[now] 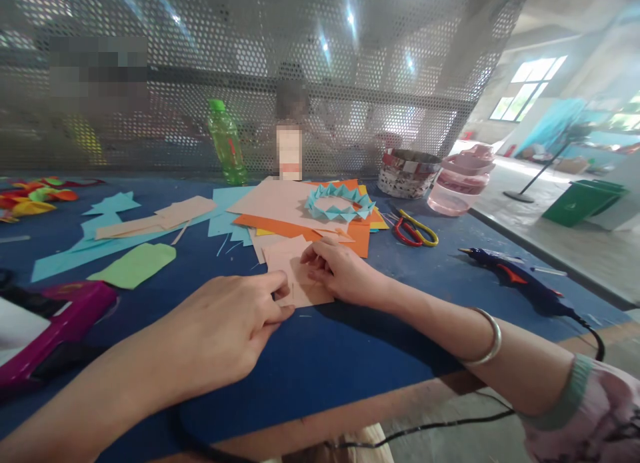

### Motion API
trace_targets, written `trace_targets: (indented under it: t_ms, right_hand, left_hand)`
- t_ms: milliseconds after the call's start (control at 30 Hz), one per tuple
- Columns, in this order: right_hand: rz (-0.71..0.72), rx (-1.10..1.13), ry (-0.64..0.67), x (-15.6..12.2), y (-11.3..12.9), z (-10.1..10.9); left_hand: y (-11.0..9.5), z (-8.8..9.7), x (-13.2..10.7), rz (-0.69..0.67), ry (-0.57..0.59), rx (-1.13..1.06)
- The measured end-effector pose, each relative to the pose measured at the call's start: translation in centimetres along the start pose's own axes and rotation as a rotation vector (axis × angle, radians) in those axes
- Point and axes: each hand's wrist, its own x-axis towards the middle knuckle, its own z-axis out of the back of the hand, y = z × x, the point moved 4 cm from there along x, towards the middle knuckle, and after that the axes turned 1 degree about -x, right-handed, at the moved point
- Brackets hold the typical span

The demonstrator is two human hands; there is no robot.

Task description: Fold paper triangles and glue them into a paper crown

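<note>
Left hand: the left hand (220, 333) came in from the lower left, its fingertips (280, 283) at the near edge of the peach paper (300, 283).

Right hand: the right hand (343, 271) lay across the top of the same paper, with a metal bangle (487, 337) on its wrist and a pink sleeve (585, 403) further up the arm.

Grip: the left fingers were curled and close together, apparently pinching the paper's edge against the thumb. The right fingers were pressed together on the paper's surface; whether they pinched it, I cannot tell.

Paper: the peach paper sat between the hands on the blue table (320, 376), just in front of an orange sheet (345, 239), and its folds were partly hidden by the fingers.

Stack: a teal paper ring (340, 203) with zigzag points lay on the sheets.

Left side: teal cutouts (100, 229), a green cutout (133, 265) and a magenta glue gun (60, 329) lay near the left hand.

Right side: red-and-yellow scissors (415, 228) and a blue glue gun (515, 279) lay beyond the right hand.

Far edge: a green bottle (226, 143), a woven paper basket (407, 173) and a pink-lidded jar (457, 183) stood by a perforated metal screen (250, 49).
</note>
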Motion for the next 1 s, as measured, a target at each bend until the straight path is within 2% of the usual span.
trace_targets:
  t_ms: [100, 200, 367, 500, 767, 867, 1000]
  right_hand:
    - [0.004, -0.042, -0.068, 0.2, -0.4, 0.1]
    - [0.005, -0.088, -0.122, 0.5, -0.5, 0.2]
    - [-0.008, -0.093, -0.137, 1.2, -0.7, 0.0]
    - [-0.05, 0.038, -0.163, 1.5, -1.1, 0.1]
    - [0.011, 0.142, -0.191, 0.9, 0.1, 0.9]
    - [-0.03, 0.191, -0.152, 0.8, 0.3, 0.9]
    - [-0.126, 0.413, -0.104, 0.8, 0.1, 0.8]
  left_hand:
    - [-0.1, -0.1, 0.1, -0.022, 0.078, 0.043]
    - [-0.1, 0.1, 0.4, -0.011, 0.064, 0.027]
    - [-0.1, 0.0, 0.8, 0.021, 0.038, -0.013]
    - [-0.1, -0.2, 1.1, 0.045, -0.013, -0.009]
    - [0.3, -0.8, 1.7, 0.138, -0.126, -0.015]
    - [0.3, -0.8, 1.8, 0.087, -0.171, 0.021]
    - [0.2, -0.7, 1.8, -0.011, -0.279, 0.106]
